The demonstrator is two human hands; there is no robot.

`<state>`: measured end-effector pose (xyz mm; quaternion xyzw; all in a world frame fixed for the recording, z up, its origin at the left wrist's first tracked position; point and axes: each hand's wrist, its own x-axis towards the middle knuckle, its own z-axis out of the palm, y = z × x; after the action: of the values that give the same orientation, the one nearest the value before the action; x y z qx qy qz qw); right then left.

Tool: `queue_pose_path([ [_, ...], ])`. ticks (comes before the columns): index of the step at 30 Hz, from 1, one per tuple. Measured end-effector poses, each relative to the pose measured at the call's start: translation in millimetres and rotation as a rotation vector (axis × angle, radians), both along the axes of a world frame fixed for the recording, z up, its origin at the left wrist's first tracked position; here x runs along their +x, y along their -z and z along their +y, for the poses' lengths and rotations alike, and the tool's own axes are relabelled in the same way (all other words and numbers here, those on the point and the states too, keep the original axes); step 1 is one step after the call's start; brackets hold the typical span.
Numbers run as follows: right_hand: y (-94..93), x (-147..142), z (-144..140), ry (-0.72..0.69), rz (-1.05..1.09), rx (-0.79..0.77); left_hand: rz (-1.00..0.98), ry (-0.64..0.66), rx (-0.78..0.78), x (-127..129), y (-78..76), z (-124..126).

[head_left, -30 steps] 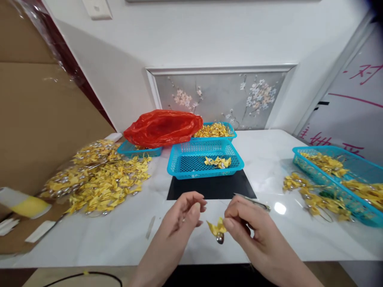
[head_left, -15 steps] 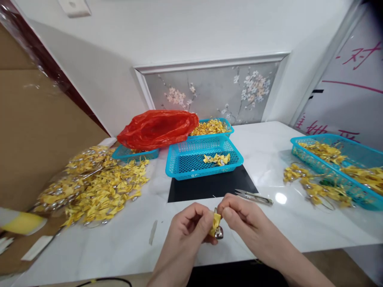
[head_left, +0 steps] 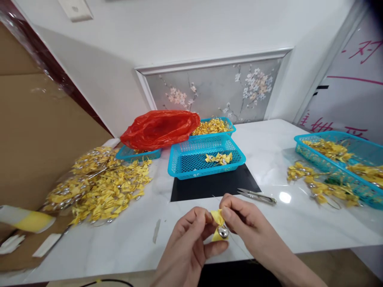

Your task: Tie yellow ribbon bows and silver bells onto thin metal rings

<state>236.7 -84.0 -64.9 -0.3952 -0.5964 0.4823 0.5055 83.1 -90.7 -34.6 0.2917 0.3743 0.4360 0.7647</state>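
Note:
Between my two hands, above the table's front edge, is a yellow ribbon bow (head_left: pixel 217 217) with a silver jingle bell (head_left: pixel 223 232) at its middle. My left hand (head_left: pixel 191 239) grips the bow from the left, fingers curled beneath it. The thumb and forefinger of my right hand (head_left: pixel 242 217) pinch its upper right edge. A thin thread trails below my right hand, and a fine needle-like sliver shows just above the fingers. Thread snips (head_left: pixel 257 196) lie on the table beyond my right hand.
A blue basket (head_left: pixel 206 174) holding a few bows stands on a black mat (head_left: pixel 209 187). A red plastic bag (head_left: pixel 158 129) and more baskets are behind it. Yellow bows (head_left: pixel 113 191) are heaped at left. Another blue basket (head_left: pixel 302 149) stands right, with loose bows (head_left: pixel 317 185) before it.
The bow has been turned so its bell and both ends face me. My left fingers have spread lower around it, and my right pinch stays at its upper edge. The view has shifted slightly.

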Motion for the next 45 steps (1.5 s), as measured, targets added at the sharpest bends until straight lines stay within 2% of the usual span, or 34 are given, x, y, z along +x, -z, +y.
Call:
queue_pose_path([
  [5, -4.3, 3.7, -2.1, -0.015, -0.074, 0.014, 0.256, -0.047, 0.272, -3.5, -1.1, 2.1],
  [7, -5.6, 3.7, -3.8, -0.019, -0.098, 0.035, 0.343, -0.059, 0.323, -2.9, -1.6, 4.0],
  [9, -5.5, 3.0, -4.4, -0.022, -0.107, 0.051, 0.352, -0.041, 0.300, -0.8, -2.7, 5.2],
  [13, -2.4, 0.5, -0.1, -0.010, -0.086, 0.032, 0.120, 0.005, 0.077, 5.1, -3.7, 4.5],
  [15, -1.1, -0.2, 2.2, 0.002, -0.072, 0.005, 0.054, -0.018, -0.001, 7.2, -2.4, 4.0],
  [19, -1.9, 1.6, -2.4, 0.033, -0.052, -0.041, 0.126, -0.150, 0.058, 8.5, 0.9, 4.2],
  [23, -4.7, 4.2, -14.6, -0.003, -0.111, -0.095, 0.202, -0.228, 0.153, 9.5, 0.1, 2.9],
  [26, -5.0, 5.7, -17.6, -0.007, -0.135, -0.071, 0.185, -0.196, 0.136, 9.6, -2.2, 0.6],
  [30, -4.3, 8.9, -14.2, -0.015, -0.063, -0.100, 0.159, -0.109, 0.106, 6.1, -2.1, -4.0],
  [35, -2.1, 10.4, -13.7, -0.084, 0.002, -0.128, 0.259, 0.033, 0.095, 1.9, 3.5, -8.2],
  [40, -3.9, 16.6, -11.8, -0.148, 0.041, -0.177, 0.219, 0.072, 0.094, -3.4, 5.7, -4.5],
  [45, -10.0, 24.4, -10.7, -0.113, -0.047, -0.052, 0.287, 0.057, 0.135, -7.1, 3.8, -5.2],
])
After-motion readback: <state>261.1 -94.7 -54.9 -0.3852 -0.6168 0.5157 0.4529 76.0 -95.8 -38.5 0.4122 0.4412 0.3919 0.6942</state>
